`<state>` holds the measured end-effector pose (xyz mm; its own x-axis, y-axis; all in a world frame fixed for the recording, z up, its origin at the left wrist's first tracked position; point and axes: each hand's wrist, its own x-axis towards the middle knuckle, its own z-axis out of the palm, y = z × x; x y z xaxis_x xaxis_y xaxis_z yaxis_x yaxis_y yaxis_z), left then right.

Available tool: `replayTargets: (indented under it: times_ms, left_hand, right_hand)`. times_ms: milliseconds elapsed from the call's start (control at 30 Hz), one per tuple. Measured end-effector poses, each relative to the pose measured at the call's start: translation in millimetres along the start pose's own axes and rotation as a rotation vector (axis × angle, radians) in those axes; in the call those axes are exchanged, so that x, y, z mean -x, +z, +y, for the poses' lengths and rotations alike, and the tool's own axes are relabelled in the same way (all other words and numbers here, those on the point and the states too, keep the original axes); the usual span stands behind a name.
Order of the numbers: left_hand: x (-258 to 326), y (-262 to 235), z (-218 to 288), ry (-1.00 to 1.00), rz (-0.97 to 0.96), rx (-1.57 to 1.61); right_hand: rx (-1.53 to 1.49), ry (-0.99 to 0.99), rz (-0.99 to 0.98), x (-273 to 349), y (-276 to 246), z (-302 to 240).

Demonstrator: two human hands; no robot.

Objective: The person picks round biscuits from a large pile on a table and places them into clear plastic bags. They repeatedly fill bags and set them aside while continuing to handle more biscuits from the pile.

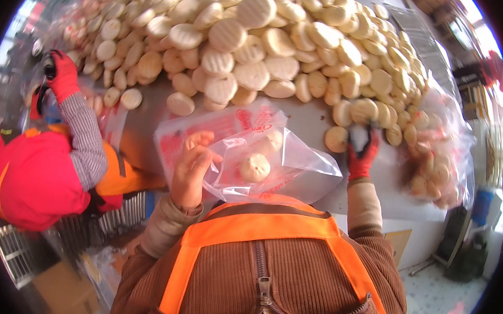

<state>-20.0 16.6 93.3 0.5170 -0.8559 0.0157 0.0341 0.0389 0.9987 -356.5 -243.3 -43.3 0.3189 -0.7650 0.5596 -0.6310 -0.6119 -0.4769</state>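
Observation:
A clear plastic bag (300,163) with red print lies in front of me, with two round pale flatbreads (255,167) showing inside. My bare left hand (190,167) pinches the bag's left edge between thumb and fingers. To the right, my right hand (362,153), in a red glove with black fingers, reaches to the near edge of a large flatbread heap (252,53). A blurred whitish patch shows between its fingers; whether it grips anything cannot be made out. One flatbread (336,139) lies just left of that hand. Several breads in the heap have ridged tops.
A filled clear bag of breads (432,165) stands at the table's right end. Flat printed bags (174,146) lie beneath my left hand. On the left, a co-worker in red (37,173) reaches over the metal table (387,191). A cardboard box (65,286) sits at lower left.

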Motion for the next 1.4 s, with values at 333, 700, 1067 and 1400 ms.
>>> replayTargets:
  times_ms: [333,700,1067,1400]
  left_hand:
    - [-38.7,-42.6,-72.9,-0.235,0.285,0.172]
    - [-38.1,-21.6,-27.2,-0.331,0.013,0.306]
    - [-7.0,18.1,22.0,-0.322,-0.18,0.282]
    - [15.7,56.1,39.9,-0.294,-0.201,0.187]
  right_hand:
    - [0.18,0.207,0.167,-58.8,51.6,2.6]
    - [0.167,0.012,0.073,-20.0,4.4,-19.4]
    - [0.077,0.263,-0.183,40.3,39.8,-15.3]
    - [-1.604,0.01,-0.716,-56.6,-112.7,-193.2]
